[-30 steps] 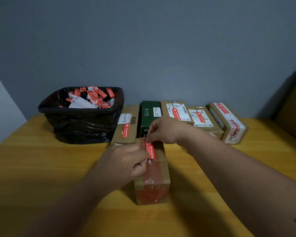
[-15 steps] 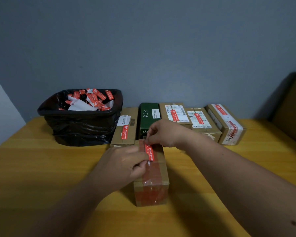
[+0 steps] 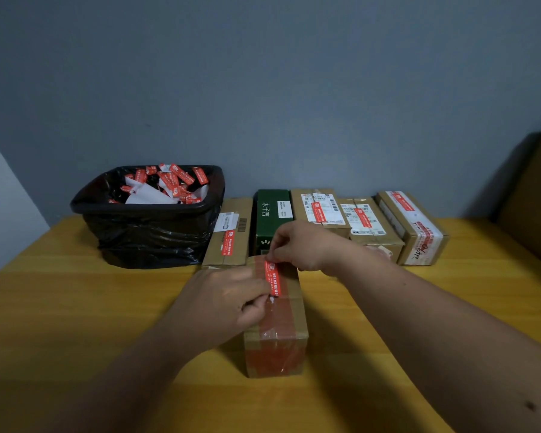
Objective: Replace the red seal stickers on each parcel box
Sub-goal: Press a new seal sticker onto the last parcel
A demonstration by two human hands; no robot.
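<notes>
Red seal sticker [image 3: 273, 279] with white print sits lengthwise on top of the long taped cardboard parcel box [image 3: 277, 320] in the middle of the yellow wooden bench [image 3: 75, 307]. Right hand [image 3: 300, 245] pinches its far end and left hand [image 3: 228, 303] pinches the near end, both grips narrow on the strip. Can't tell if it's going on or coming off. Behind, four brown boxes in the row [image 3: 369, 220] show red stickers; the dark green box [image 3: 270, 218] shows none. Black-lined bin [image 3: 144, 232] is piled with used red strips, so I'd guess plenty's done already.
</notes>
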